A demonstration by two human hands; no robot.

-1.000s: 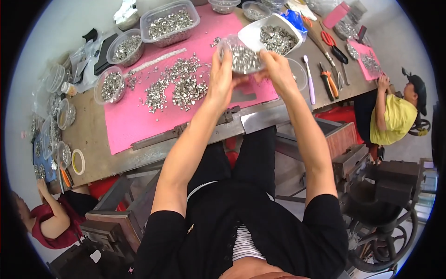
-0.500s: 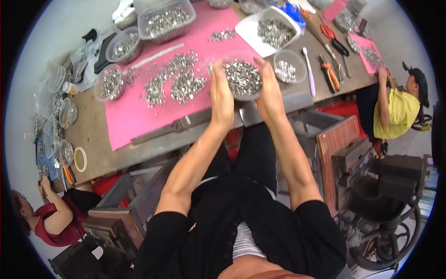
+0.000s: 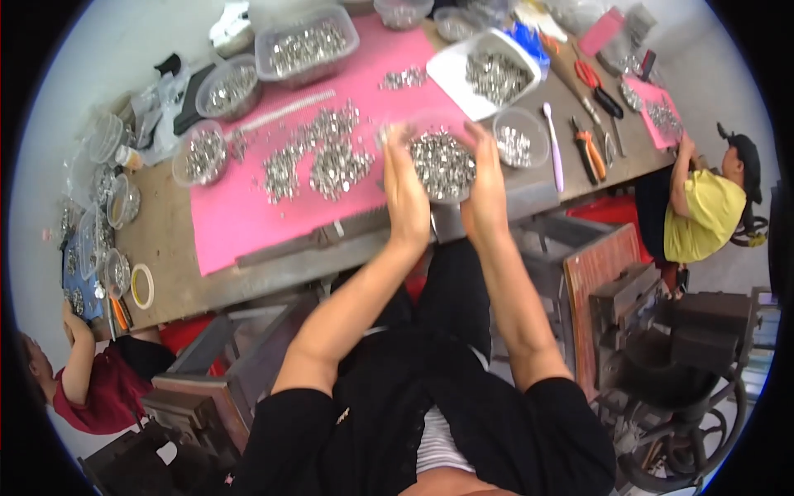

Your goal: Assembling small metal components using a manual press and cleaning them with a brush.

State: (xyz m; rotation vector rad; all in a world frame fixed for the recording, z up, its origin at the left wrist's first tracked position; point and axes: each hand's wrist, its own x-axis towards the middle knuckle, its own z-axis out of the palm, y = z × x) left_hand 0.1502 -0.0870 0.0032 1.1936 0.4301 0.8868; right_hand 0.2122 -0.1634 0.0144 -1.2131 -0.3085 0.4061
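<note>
Both hands, left hand (image 3: 405,194) and right hand (image 3: 486,186), gripped a clear bowl of metal parts (image 3: 442,164) above the cluttered table's (image 3: 178,248) pink mat (image 3: 240,211).

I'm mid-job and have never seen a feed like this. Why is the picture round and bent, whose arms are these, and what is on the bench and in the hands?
No machine here: the camera sits on a person's head and looks down, so the arms coming up from the bottom are that person's own. The wide lens bends straight edges near the rim.

The left hand and right hand together hold a clear bowl full of small silvery metal parts, one hand on each side, above the front edge of the workbench.

On the bench lies a pink mat with loose piles of the same parts, ringed by more clear bowls and tubs. A white tray of parts stands behind the hands, with pliers to the right.

Two other people work at the bench ends.
</note>
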